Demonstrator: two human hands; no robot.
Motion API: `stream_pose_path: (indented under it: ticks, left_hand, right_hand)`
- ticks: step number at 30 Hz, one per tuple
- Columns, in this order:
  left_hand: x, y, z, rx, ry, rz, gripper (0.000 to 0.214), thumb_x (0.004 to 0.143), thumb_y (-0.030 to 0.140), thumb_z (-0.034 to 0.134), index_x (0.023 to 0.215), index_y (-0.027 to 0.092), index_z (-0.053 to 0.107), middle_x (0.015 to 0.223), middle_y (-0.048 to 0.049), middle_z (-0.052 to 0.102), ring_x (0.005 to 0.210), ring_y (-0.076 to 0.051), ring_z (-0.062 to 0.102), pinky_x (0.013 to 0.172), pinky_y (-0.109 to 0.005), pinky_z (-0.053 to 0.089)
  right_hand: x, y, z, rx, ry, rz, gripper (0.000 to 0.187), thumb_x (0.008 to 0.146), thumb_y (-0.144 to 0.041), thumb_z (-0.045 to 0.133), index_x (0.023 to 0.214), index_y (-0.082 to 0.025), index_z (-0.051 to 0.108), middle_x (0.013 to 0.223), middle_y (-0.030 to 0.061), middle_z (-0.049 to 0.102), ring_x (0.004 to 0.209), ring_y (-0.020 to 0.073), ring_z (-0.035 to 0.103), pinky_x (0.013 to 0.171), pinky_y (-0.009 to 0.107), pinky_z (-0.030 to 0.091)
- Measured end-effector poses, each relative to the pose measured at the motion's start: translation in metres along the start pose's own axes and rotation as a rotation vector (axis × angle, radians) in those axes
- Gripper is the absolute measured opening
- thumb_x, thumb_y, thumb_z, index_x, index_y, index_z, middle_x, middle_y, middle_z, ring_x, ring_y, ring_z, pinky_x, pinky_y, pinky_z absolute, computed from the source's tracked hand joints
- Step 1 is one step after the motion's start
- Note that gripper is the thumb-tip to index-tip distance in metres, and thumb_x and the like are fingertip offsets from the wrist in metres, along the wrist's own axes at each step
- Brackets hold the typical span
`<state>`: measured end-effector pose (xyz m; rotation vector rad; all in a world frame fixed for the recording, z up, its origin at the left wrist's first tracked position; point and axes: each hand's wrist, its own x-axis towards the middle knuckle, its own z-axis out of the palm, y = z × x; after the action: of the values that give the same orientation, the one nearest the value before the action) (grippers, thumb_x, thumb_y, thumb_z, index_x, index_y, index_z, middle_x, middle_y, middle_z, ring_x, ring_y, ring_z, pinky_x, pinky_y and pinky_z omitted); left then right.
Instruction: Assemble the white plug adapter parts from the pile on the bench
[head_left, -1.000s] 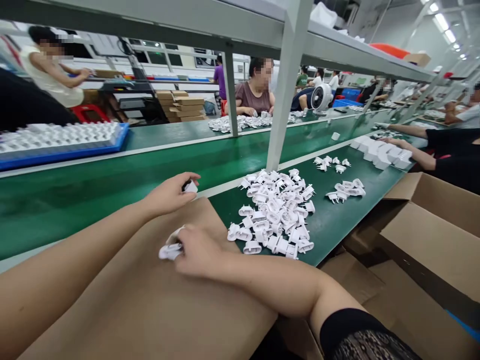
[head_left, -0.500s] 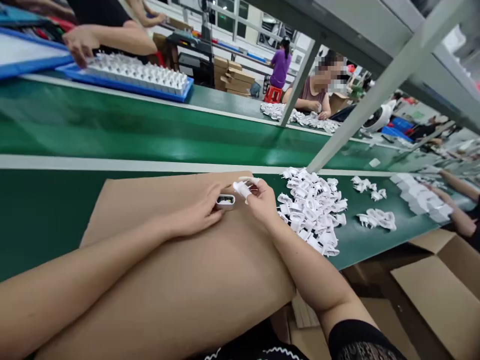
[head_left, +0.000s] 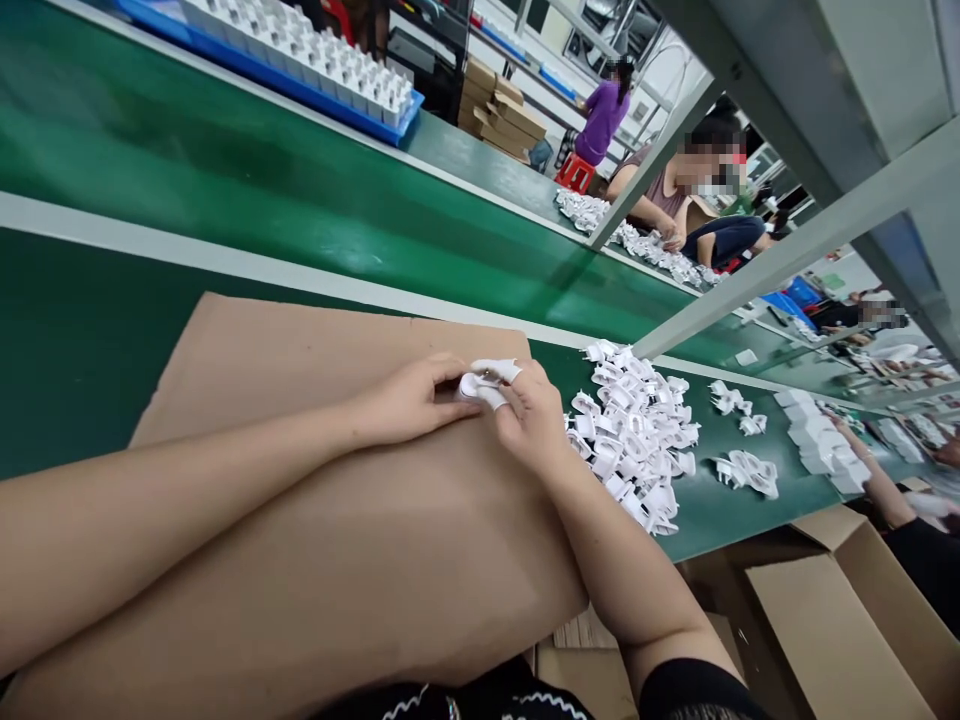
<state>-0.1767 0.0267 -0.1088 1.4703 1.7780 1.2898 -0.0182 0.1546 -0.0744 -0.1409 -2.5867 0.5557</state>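
Note:
A small white plastic plug housing [head_left: 471, 386] is between my two hands, above the cardboard sheet [head_left: 330, 560]. My left hand [head_left: 409, 400] grips its left side, with thumb and fingers closed around it. From the right, my right hand [head_left: 531, 418] pinches the same piece; white finger cots cover its thumb and a fingertip. The fingers hide much of the housing, and its inside is not visible. To the right of my right hand lies a heap of white plug parts with pins [head_left: 637, 430].
Smaller groups of white parts [head_left: 746, 472] lie farther right on the green bench. A grey post [head_left: 750, 255] slants up behind the heap. Across the belt [head_left: 315, 210] stands a blue tray [head_left: 409, 125] of white pieces. An open carton [head_left: 840, 620] is at lower right; co-workers sit beyond.
The view has tilted and shifted. My right hand has brought its white plug part onto the housing at my left hand, and the housing's open end is now covered.

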Motion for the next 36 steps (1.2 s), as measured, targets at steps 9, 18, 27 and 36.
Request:
stream_pose_path:
  ticks: [9, 18, 27, 36]
  left_hand:
    - [0.000, -0.003, -0.001, -0.003, 0.000, 0.020, 0.038, 0.086, 0.058, 0.067, 0.093, 0.021, 0.069, 0.092, -0.0056, 0.066, 0.094, -0.026, 0.061, 0.079, -0.038, 0.048]
    - [0.001, -0.004, -0.001, -0.008, -0.009, 0.021, 0.038, 0.086, 0.058, 0.068, 0.098, 0.021, 0.070, 0.095, -0.0061, 0.067, 0.093, -0.026, 0.063, 0.079, -0.038, 0.049]
    - [0.001, -0.002, -0.003, 0.005, -0.026, -0.013, 0.037, 0.086, 0.056, 0.069, 0.094, 0.020, 0.068, 0.094, -0.0049, 0.064, 0.092, -0.025, 0.061, 0.080, -0.036, 0.047]
    - [0.000, -0.002, -0.003, -0.025, -0.026, -0.002, 0.034, 0.085, 0.053, 0.069, 0.096, 0.021, 0.068, 0.096, -0.0047, 0.064, 0.093, -0.025, 0.060, 0.081, -0.036, 0.047]
  right_hand:
    - [0.009, -0.002, 0.001, -0.142, -0.049, 0.021, 0.044, 0.074, 0.000, 0.051, 0.107, -0.018, 0.074, 0.094, 0.0095, 0.067, 0.098, 0.0268, 0.060, 0.087, 0.039, 0.053]
    - [0.002, -0.008, 0.001, 0.004, 0.137, 0.059, 0.034, 0.092, -0.011, 0.052, 0.120, -0.021, 0.068, 0.103, 0.0087, 0.069, 0.101, 0.0235, 0.062, 0.091, 0.039, 0.052]
    - [0.004, 0.002, 0.001, -0.045, 0.090, -0.101, 0.036, 0.088, -0.006, 0.052, 0.118, -0.018, 0.067, 0.101, 0.0089, 0.069, 0.098, 0.0242, 0.062, 0.084, 0.036, 0.053]
    - [0.005, 0.001, 0.001, -0.128, 0.042, -0.080, 0.039, 0.078, -0.004, 0.050, 0.110, -0.018, 0.068, 0.096, 0.0092, 0.066, 0.093, 0.0256, 0.059, 0.079, 0.038, 0.052]
